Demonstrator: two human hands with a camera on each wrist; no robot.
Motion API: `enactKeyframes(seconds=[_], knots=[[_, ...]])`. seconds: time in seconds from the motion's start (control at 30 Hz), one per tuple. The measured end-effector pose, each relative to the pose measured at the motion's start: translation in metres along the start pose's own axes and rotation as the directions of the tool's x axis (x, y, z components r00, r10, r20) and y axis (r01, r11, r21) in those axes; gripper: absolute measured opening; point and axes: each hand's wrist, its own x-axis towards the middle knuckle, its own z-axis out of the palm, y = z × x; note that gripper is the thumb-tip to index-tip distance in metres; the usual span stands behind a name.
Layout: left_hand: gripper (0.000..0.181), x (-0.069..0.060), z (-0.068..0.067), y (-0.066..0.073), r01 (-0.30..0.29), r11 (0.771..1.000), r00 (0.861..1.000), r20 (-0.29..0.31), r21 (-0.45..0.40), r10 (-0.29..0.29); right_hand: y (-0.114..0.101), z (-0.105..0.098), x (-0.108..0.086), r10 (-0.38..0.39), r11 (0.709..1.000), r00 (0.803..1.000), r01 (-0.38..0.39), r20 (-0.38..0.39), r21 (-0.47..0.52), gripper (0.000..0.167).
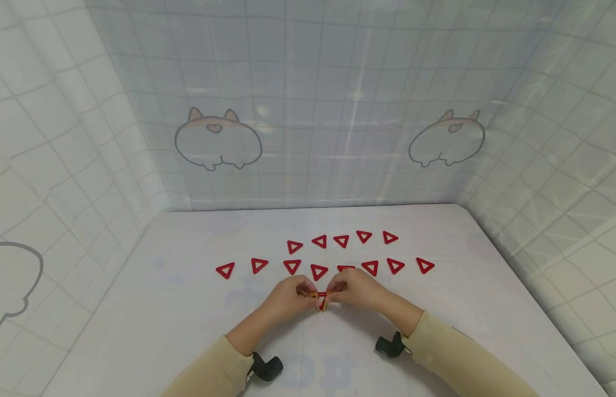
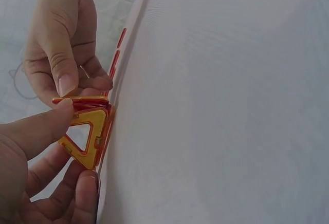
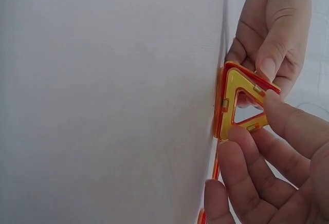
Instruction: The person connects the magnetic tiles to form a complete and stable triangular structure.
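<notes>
Nearest, low in the middle of the head view, the left hand (image 1: 289,296) pinches the left tile (image 2: 91,152) and the right hand (image 1: 359,289) the right tile (image 3: 226,120), thumb to fingers, the two tiles meeting or nearly so just above the tabletop (image 1: 139,309). Each is a thin, open triangular frame, likely light, stiff plastic: smooth enough to slip, hard to bend, perhaps liable to crack if dropped. The rims or the upper corner seem the best hold, away from the edges that meet. Each tile has one edge down along the tabletop and a corner pointing up, near the thumb; the sides look about equal, so there is no clear long axis. Beyond lies the near row (image 1: 292,262), flat red triangles, then the far row (image 1: 342,237), whose end triangles both point right and whose middle one points back toward the person.
</notes>
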Motion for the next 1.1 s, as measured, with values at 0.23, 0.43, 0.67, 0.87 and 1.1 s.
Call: enactKeyframes(seconds=[0.23, 0.43, 0.67, 0.87, 1.1], knots=[[0.025, 0.000, 0.000, 0.001, -0.002, 1.000, 1.000, -0.001, 0.005, 0.002, -0.001, -0.001, 0.001, 0.009, 1.000, 1.000, -0.009, 0.004, 0.003, 0.007], [0.036, -0.001, 0.006, 0.007, 0.032, 0.997, 0.999, -0.040, 0.070, -0.029, -0.001, -0.005, -0.003, 0.024, 1.000, 1.000, -0.024, -0.007, -0.002, 0.006], [0.048, -0.005, 0.020, 0.012, 0.059, 0.985, 0.994, -0.098, 0.164, -0.044, -0.004, -0.024, -0.009, 0.034, 0.999, 0.999, -0.034, -0.042, -0.001, 0.014], [0.041, -0.005, 0.020, 0.015, 0.082, 0.981, 0.992, -0.111, 0.178, -0.063, -0.005, -0.047, -0.012, 0.070, 0.997, 0.994, -0.068, -0.079, 0.029, 0.020], [0.037, -0.005, 0.014, 0.016, 0.096, 0.986, 0.994, -0.066, 0.138, -0.088, 0.005, -0.073, -0.014, 0.177, 0.984, 0.970, -0.171, -0.169, 0.049, 0.024]])
